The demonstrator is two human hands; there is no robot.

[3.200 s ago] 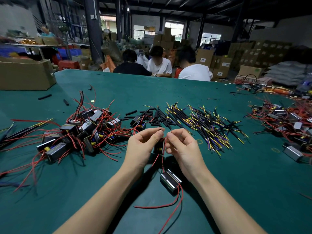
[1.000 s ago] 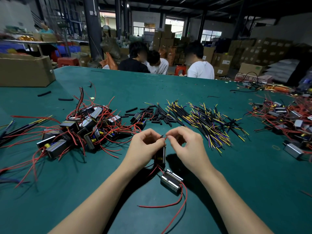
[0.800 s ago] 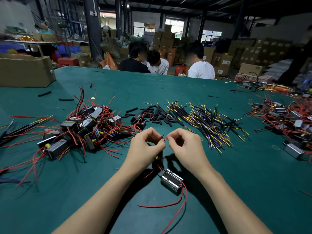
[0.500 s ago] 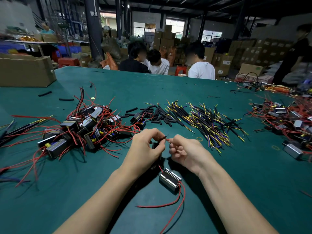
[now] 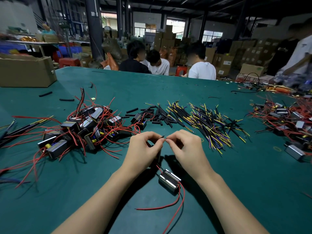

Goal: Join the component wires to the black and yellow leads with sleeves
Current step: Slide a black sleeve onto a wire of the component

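Joint: your left hand (image 5: 143,151) and right hand (image 5: 185,149) meet fingertip to fingertip above the green table (image 5: 236,191). Your left thumb and forefinger pinch a short black lead end (image 5: 163,136). The right fingertips pinch a fine wire end just beside it, too small to identify.
Change: half a second ago your right hand sat lower and turned outward. Now it has risen level with the left, and the two pinches nearly touch. You are probably bringing the bared ends together to twist them.
Fingers: both hands are curled, and only thumb and forefinger work. The remaining fingers are tucked under, where you cannot see them.
Component: the metal-cased component (image 5: 169,180) lies on the table between your wrists. One red wire (image 5: 158,167) climbs from it toward your left palm, and two more trail toward you (image 5: 168,206).
Sleeve: none shows at the joint. A dark piece below your left palm may be one, but this cannot be confirmed.
Stock, near: the loose black sleeves (image 5: 158,115) lie beyond your hands. The black and yellow leads (image 5: 207,124) are fanned out to their right.
Stock, far: unjoined components tangled in red wire (image 5: 81,130) are heaped at left. A second heap (image 5: 287,119) sits at right.
Surroundings: a cardboard box (image 5: 25,71) sits at the far left edge, and seated people (image 5: 157,63) work beyond the table.
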